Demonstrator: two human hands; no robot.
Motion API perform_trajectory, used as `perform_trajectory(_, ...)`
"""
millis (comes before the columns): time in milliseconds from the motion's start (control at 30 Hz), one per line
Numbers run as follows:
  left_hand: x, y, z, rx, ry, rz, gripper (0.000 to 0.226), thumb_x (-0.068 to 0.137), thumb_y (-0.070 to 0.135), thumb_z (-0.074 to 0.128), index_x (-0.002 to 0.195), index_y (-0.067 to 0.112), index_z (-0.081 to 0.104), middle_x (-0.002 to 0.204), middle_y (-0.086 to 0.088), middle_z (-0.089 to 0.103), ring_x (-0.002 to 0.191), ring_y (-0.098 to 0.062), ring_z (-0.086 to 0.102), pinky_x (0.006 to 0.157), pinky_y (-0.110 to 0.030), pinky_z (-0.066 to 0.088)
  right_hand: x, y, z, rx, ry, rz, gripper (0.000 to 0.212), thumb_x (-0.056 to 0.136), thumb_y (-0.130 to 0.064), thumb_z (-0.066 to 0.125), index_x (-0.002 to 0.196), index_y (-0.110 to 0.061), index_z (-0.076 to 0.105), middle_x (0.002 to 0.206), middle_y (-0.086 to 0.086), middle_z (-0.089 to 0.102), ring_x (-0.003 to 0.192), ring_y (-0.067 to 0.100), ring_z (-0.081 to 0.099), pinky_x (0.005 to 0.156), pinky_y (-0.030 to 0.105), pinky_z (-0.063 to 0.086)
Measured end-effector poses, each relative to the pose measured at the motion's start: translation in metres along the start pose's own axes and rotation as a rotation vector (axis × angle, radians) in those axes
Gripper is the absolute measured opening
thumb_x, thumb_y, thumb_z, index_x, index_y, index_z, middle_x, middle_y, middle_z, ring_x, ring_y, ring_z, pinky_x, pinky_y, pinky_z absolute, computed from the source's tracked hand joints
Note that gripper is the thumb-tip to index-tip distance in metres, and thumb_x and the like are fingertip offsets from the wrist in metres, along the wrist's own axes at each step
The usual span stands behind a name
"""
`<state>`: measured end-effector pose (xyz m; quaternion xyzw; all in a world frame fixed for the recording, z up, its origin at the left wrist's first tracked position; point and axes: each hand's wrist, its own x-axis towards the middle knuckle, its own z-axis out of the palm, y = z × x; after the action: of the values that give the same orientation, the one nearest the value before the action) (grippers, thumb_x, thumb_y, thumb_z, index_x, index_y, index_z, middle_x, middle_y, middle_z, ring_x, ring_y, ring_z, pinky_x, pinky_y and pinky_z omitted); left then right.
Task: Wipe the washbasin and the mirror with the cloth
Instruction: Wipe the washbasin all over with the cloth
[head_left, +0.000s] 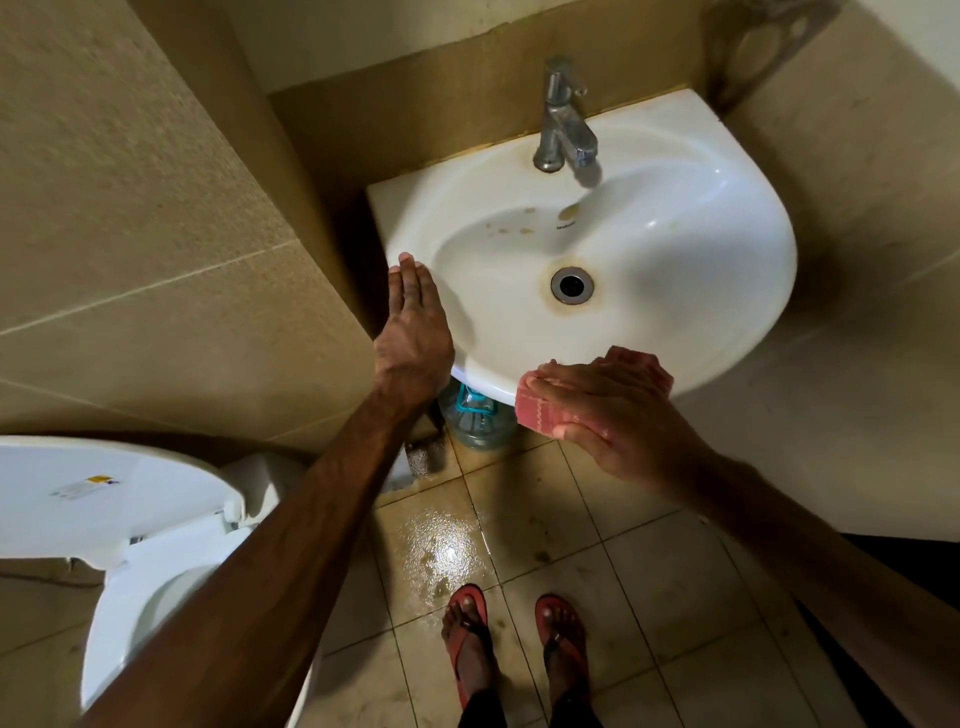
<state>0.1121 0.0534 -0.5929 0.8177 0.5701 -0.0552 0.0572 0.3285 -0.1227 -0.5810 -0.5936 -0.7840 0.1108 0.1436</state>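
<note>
A white wall-mounted washbasin (675, 249) fills the upper middle of the view, with brownish stains near its drain (572, 285) and back wall. My right hand (618, 410) presses a folded red cloth (537, 410) against the basin's front rim. My left hand (413, 322) lies flat, fingers together, on the basin's left rim and holds nothing. No mirror is in view.
A chrome tap (563, 122) stands at the basin's back. A white toilet (130, 519) with raised lid sits at the lower left. A clear water bottle (475, 423) stands under the basin. The tiled floor (441, 545) is wet; my feet wear red sandals (467, 629).
</note>
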Motion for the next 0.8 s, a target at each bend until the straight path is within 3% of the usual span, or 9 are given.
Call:
perform_trajectory(133,0.002,0.006,0.004,0.012,0.012,-0.033,0.071,0.099,0.007,0.035,0.156,-0.006,-0.006,0.164,-0.023,-0.013,0.154,-0.036,-0.01,0.122,-0.042,0.027,0.016,-0.02,0.018,-0.008,-0.038,-0.002,0.076,0.081,-0.019,0.082,0.15,-0.026,0.052,0.155,-0.001,0.052,0.132,0.02,0.056,0.11,0.049,0.042)
perform_trajectory(233,-0.001,0.011,0.0,-0.008,0.015,-0.078,0.069,0.1,0.004,0.033,0.156,-0.003,-0.006,0.165,-0.02,-0.014,0.154,-0.033,-0.01,0.12,-0.042,0.03,0.034,-0.042,0.029,-0.1,-0.051,0.03,0.09,0.073,-0.022,0.088,0.153,-0.023,0.047,0.155,0.005,0.052,0.13,0.025,0.057,0.108,0.047,0.041)
perform_trajectory(400,-0.004,0.012,-0.007,0.001,-0.009,-0.079,0.072,0.098,0.0,0.036,0.157,-0.003,-0.005,0.165,-0.02,-0.011,0.155,-0.033,-0.007,0.125,-0.042,0.017,0.024,-0.038,0.027,-0.1,-0.022,0.012,0.088,0.078,-0.016,0.079,0.156,-0.029,0.04,0.161,-0.001,0.044,0.139,0.02,0.049,0.109,0.043,0.038)
perform_trajectory(500,0.0,0.01,-0.009,0.016,-0.017,-0.079,0.074,0.096,0.003,0.043,0.157,-0.005,0.001,0.166,-0.022,-0.003,0.155,-0.034,0.001,0.125,-0.041,0.019,0.003,-0.013,0.015,-0.049,-0.057,0.03,0.082,0.081,-0.027,0.082,0.154,-0.033,0.044,0.156,-0.009,0.051,0.136,0.014,0.053,0.113,0.041,0.038)
perform_trajectory(633,-0.001,0.013,-0.016,0.022,-0.031,-0.076,0.078,0.094,0.004,0.048,0.157,-0.005,0.002,0.165,-0.022,-0.001,0.155,-0.034,0.004,0.126,-0.039,0.017,-0.013,0.021,-0.025,-0.094,-0.129,0.086,0.059,0.092,-0.059,0.058,0.146,-0.039,0.051,0.142,-0.016,0.062,0.127,0.007,0.059,0.109,0.04,0.036)
perform_trajectory(700,-0.002,0.013,-0.015,0.028,-0.03,-0.076,0.078,0.094,0.004,0.047,0.156,-0.006,0.001,0.165,-0.022,-0.001,0.155,-0.034,0.004,0.126,-0.039,0.017,-0.008,0.025,-0.045,-0.111,-0.207,0.116,0.048,0.099,-0.062,0.037,0.135,-0.038,0.057,0.13,-0.017,0.068,0.114,0.006,0.063,0.099,0.038,0.039)
perform_trajectory(800,-0.006,0.017,-0.014,0.054,0.001,-0.076,0.076,0.095,0.006,0.047,0.156,-0.007,0.004,0.165,-0.024,0.002,0.154,-0.035,0.005,0.125,-0.041,0.02,0.009,0.023,-0.059,-0.044,-0.356,0.16,0.053,0.1,-0.063,0.018,0.117,-0.036,0.06,0.11,-0.008,0.071,0.096,0.014,0.065,0.086,0.036,0.047)
